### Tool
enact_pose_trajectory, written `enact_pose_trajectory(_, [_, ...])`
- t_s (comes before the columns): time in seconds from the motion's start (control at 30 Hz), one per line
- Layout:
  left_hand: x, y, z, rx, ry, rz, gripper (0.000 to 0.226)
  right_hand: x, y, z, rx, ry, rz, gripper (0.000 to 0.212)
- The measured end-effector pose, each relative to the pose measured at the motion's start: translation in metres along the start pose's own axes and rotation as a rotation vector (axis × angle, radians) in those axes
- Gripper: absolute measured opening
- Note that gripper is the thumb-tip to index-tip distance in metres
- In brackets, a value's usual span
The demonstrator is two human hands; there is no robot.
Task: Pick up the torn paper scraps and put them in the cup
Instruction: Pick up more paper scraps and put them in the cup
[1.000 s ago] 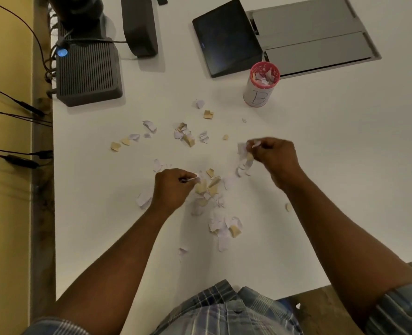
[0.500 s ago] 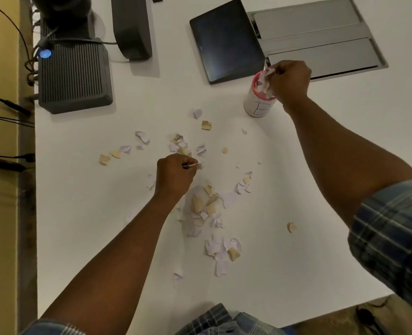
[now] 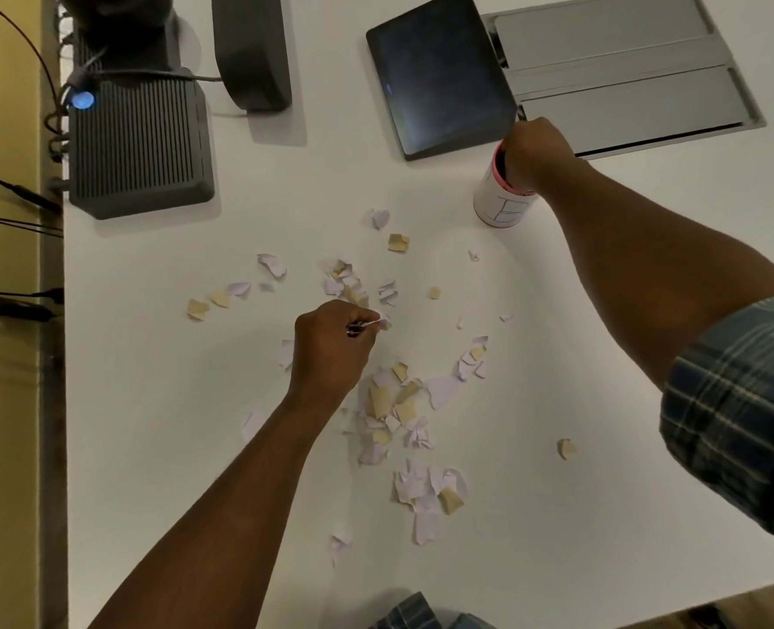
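Several torn white and tan paper scraps lie scattered over the middle of the white table. A white cup with a red rim stands at the back right. My right hand covers the cup's mouth with its fingers pushed down inside, so whatever it holds is hidden. My left hand rests fisted among the scraps, pinching a small white scrap between thumb and fingers.
A dark ribbed box with a blue light sits at the back left, a dark stand beside it. A black tablet and a grey floor-box lid lie behind the cup. Cables hang off the left edge.
My right hand carried scraps from the table's middle up to the cup and now has its fingers sunk into it. My left hand shifted slightly away from me, still pinching its scrap.
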State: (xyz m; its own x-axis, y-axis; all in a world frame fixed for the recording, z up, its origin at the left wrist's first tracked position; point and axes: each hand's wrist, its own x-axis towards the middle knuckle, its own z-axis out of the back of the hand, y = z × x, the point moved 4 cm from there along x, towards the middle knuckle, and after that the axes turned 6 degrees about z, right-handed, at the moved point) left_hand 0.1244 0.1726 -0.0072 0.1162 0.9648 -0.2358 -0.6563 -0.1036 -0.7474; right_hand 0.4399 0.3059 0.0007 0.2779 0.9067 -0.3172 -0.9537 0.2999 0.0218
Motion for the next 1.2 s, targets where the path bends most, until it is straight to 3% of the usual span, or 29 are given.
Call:
enact_pose_trajectory(0.17, [-0.001,-0.009,0.001,-0.019,0.005,-0.032,0.014,-0.005,-0.008,0.013,0.005,0.098,0.111,0.046])
enact_pose_trajectory(0.4, [-0.003,-0.019,-0.005,-0.024,0.031,-0.03,0.016,-0.016,-0.009,0.034,-0.104,-0.102,0.14,0.038])
enact_pose_trajectory(0.57, [-0.008,-0.021,-0.005,-0.019,0.023,-0.046,0.014,-0.015,0.001,0.01,-0.02,0.011,0.039,0.045])
enact_pose_trajectory(0.73, [-0.003,-0.025,-0.007,0.008,0.034,-0.042,0.016,-0.014,-0.006,0.016,-0.021,-0.001,0.105,0.041])
enact_pose_trajectory(0.83, [0.011,-0.042,-0.011,-0.015,0.065,-0.044,0.017,-0.027,-0.016,0.037,0.072,-0.138,0.176,0.03])
enact_pose_trajectory(0.97, [0.042,-0.091,-0.028,-0.081,0.105,-0.079,0.024,-0.07,-0.028,0.044,0.396,-0.474,0.121,0.019])
enact_pose_trajectory(1.1, [0.074,-0.146,-0.054,-0.1,0.093,-0.211,0.021,-0.123,-0.035,0.003,0.645,-0.691,-0.058,0.02])
enact_pose_trajectory(1.2, [0.099,-0.172,-0.082,-0.002,0.071,-0.283,0.02,-0.164,-0.026,-0.045,0.808,-0.712,-0.136,0.016])
